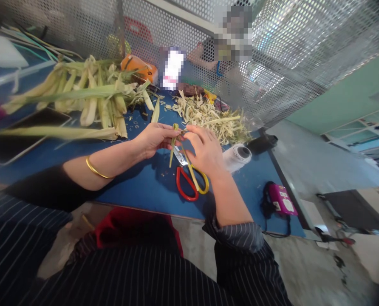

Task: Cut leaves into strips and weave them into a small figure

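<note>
My left hand point(153, 139) and my right hand point(205, 151) meet above the blue table point(138, 187). Both pinch a thin green leaf strip point(174, 142) that hangs down between them. Its loose ends dangle over a pair of scissors point(189, 180) with one red and one yellow handle, lying flat on the table just below my hands. A gold bangle point(97, 170) sits on my left forearm.
A heap of long green leaves point(87, 93) lies at the left. Cut leaf scraps point(215, 117) pile behind my hands. A white tape roll point(238, 156), a pink device point(280, 199), a dark tray point(24, 136) and an orange tool point(138, 68) are around. A person sits behind the mesh screen point(288, 55).
</note>
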{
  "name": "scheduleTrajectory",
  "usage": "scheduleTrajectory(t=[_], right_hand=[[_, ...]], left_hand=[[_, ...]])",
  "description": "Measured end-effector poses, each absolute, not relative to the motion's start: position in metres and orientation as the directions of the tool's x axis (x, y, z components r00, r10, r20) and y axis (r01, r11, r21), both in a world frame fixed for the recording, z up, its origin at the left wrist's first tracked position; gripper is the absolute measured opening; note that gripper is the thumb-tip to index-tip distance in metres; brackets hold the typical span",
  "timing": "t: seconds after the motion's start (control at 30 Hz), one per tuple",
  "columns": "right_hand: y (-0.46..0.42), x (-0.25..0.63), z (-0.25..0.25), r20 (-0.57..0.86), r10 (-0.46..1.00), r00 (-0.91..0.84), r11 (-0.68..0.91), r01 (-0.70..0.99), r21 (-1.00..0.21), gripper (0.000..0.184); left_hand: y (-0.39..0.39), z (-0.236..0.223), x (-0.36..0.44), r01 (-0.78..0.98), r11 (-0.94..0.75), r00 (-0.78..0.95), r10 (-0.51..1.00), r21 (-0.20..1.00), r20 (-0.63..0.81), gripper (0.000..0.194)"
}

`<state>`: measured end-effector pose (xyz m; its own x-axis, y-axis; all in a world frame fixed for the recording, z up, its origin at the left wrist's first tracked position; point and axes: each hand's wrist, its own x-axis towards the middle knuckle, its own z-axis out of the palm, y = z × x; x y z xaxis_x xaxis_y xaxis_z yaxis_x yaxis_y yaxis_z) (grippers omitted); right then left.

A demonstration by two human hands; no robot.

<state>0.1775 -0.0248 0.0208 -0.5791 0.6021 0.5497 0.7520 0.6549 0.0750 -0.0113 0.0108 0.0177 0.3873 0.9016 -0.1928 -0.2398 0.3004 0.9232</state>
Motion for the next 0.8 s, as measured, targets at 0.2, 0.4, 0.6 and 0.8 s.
scheduleTrajectory(t=[0.2,0.4,0.6,0.8], right_hand=[[-0.028,0.171,0.019,0.581,0.654,-0.483,0.575,0.817,0.031,0.02],[-0.028,0.165,0.012,0.62,0.773,-0.136,0.378,0.883,-0.278,0.031],[-0.028,0.163,0.006,0.551,0.834,-0.031,0.32,0.841,-0.437,0.021],[-0.029,0.156,0.004,0.563,0.827,0.012,0.323,0.808,-0.493,0.018]], left_hand=[[0.008,0.017,-0.01,-0.136,0.18,0.382,0.917,0.974,-0.116,0.013],[0.001,0.017,-0.006,-0.006,0.023,0.499,0.866,1.0,-0.017,0.016],[-0.002,0.016,-0.005,0.017,-0.04,0.515,0.857,0.999,0.026,0.014],[-0.005,0.013,-0.001,0.05,-0.079,0.43,0.901,0.996,0.05,0.01]])
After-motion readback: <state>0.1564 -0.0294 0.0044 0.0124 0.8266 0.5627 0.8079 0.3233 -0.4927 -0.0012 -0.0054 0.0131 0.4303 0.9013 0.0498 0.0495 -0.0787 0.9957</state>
